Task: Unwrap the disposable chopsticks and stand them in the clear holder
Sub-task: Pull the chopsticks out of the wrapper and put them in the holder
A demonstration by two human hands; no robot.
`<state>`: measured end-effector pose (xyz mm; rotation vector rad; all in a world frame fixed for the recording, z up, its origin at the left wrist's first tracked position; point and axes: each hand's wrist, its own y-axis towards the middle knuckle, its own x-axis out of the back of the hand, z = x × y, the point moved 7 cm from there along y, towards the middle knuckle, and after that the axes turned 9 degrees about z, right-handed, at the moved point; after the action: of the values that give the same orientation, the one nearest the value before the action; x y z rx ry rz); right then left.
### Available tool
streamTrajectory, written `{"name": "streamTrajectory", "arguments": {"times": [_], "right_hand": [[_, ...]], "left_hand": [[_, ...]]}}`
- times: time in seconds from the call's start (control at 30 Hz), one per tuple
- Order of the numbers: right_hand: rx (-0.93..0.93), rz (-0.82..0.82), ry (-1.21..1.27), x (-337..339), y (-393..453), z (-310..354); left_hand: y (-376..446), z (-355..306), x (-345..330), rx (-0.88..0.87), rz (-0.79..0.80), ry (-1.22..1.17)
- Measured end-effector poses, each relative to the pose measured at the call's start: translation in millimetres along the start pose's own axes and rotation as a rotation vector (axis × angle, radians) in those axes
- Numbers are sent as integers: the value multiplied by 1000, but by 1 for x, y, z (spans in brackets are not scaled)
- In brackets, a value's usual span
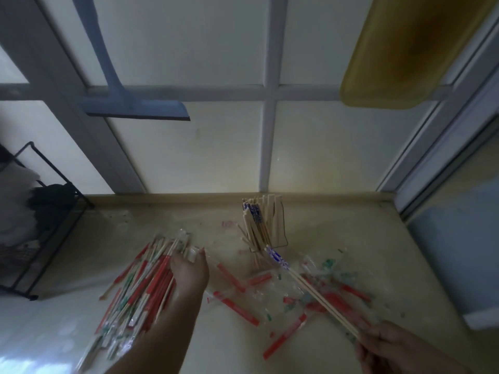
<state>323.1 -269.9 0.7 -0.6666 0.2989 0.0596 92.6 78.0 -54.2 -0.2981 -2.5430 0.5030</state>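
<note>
Right hand (383, 344): pinches blue-patterned chopstick pair (305, 284), tips near clear holder (267, 225) | Left hand (189, 271): fingers curled on wrapped chopstick pile (140, 287) | Torn wrappers (270, 298): strewn across counter (378, 252) between hands.

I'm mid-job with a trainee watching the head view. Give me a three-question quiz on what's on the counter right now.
1. True or false: the right hand holds a bare pair of chopsticks.
2. Where is the left hand?
A. inside the holder
B. on the wrapped pile
C. on the black rack
3. Fill in: the torn wrappers lie between the wrapped pile and the ____ hand.

Key
1. True; the pair's blue-patterned ends point toward the holder.
2. B; its fingers reach onto the wrapped pile. The black rack stands apart at the far left.
3. right
</note>
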Motion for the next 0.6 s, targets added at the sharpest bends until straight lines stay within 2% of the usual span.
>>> {"name": "streamTrajectory", "arguments": {"times": [0.03, 0.1, 0.13, 0.2, 0.27, 0.33, 0.43, 0.53, 0.6], "right_hand": [[-35, -5, -19, -12, -9, 5], [41, -36, 27, -22, 6, 23], [57, -40, 57, -23, 12, 28], [86, -35, 30, -33, 22, 43], [86, -15, -40, -45, 33, 53], [46, 12, -140, -53, 39, 57], [22, -60, -361, -40, 46, 61], [309, -255, -348, -31, 42, 114], [527, -302, -268, -36, 31, 166]], "left_hand": [[-18, -9, 2, -45, -46, 20], [-64, -33, -5, -204, -34, -21], [-87, -43, -13, -320, 44, -87], [-135, -68, -34, -458, 318, -263], [-166, -84, -56, -465, 584, -387], [-179, -92, -68, -411, 711, -400], [-174, -99, -72, -367, 742, -300], [-172, -120, -72, -502, 825, -31], [-172, -135, -75, -649, 873, 225]]}}
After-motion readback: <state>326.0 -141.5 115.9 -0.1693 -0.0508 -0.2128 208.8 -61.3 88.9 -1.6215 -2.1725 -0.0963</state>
